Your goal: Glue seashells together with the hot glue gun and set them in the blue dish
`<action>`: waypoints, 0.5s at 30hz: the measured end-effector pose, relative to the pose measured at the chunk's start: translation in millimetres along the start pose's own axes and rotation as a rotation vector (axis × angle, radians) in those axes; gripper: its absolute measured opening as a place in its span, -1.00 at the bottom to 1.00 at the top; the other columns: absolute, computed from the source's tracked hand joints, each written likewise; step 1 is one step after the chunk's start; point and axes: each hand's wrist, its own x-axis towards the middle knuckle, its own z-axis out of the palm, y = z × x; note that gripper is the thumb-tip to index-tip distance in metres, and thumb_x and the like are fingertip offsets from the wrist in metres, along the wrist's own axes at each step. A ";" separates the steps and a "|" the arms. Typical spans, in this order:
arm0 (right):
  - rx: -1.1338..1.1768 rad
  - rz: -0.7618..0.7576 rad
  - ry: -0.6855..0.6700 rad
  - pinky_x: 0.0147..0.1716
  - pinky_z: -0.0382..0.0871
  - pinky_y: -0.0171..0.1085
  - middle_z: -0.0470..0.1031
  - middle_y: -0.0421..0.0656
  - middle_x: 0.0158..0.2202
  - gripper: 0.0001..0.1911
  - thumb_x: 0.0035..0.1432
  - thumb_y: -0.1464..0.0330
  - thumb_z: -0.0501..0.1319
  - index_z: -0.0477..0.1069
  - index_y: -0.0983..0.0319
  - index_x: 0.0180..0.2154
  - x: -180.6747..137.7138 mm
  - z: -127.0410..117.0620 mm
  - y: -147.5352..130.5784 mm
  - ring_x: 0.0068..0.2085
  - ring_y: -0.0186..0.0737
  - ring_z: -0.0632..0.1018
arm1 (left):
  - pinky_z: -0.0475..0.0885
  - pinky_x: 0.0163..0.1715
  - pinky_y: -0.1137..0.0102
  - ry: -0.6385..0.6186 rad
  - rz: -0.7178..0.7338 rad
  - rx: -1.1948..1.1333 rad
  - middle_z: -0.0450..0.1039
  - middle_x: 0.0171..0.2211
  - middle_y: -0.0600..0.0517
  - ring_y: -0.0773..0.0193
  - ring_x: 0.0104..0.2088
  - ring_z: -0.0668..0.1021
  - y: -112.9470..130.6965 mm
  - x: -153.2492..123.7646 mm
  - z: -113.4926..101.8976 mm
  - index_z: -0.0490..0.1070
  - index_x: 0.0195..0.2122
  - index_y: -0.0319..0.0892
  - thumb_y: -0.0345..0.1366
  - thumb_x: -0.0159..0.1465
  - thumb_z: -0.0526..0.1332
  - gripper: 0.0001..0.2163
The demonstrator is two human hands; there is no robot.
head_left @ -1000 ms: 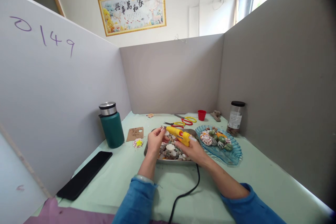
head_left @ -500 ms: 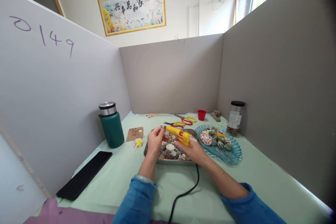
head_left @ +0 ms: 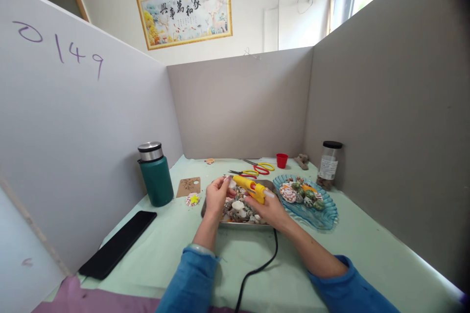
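My right hand grips a yellow glue gun whose nozzle points left, toward my left hand. Between the fingertips of that left hand is a small pale shell, right at the nozzle tip. Both hands hover over a metal tray filled with several mixed shells. The gun's black cord runs back toward me across the green table cover.
A blue glass dish of coloured shells lies right of the tray. Behind it are scissors, a red cup and a clear jar. At left stand a green flask, a brown card, a decorated shell and a black phone. Grey partitions enclose three sides.
Almost nothing has changed: my hands stay over the tray, with the glue gun's tip held at the shell.
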 end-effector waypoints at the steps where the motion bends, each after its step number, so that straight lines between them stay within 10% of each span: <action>1: -0.008 -0.004 0.003 -0.34 0.38 -0.26 0.51 -0.13 -0.35 -0.66 0.09 0.13 0.24 0.46 0.26 -0.22 -0.1 -0.3 0.3 -0.34 -0.19 0.49 | 0.40 -0.60 0.48 0.003 0.000 -0.012 0.44 -0.70 0.07 0.34 -0.67 0.47 -0.9 0.5 -0.4 0.45 -0.34 -0.27 -0.01 0.07 0.29 -0.63; 15: -0.025 -0.018 0.009 -0.33 0.40 -0.23 0.53 -0.13 -0.34 -0.64 0.09 0.12 0.24 0.46 0.26 -0.20 -0.4 -1.3 2.3 -0.33 -0.16 0.50 | 0.40 -0.62 0.47 0.058 -0.006 -0.083 0.43 -0.70 0.06 0.34 -0.68 0.45 -4.6 4.0 -1.7 0.42 -0.39 -0.27 -0.02 0.02 0.33 -0.63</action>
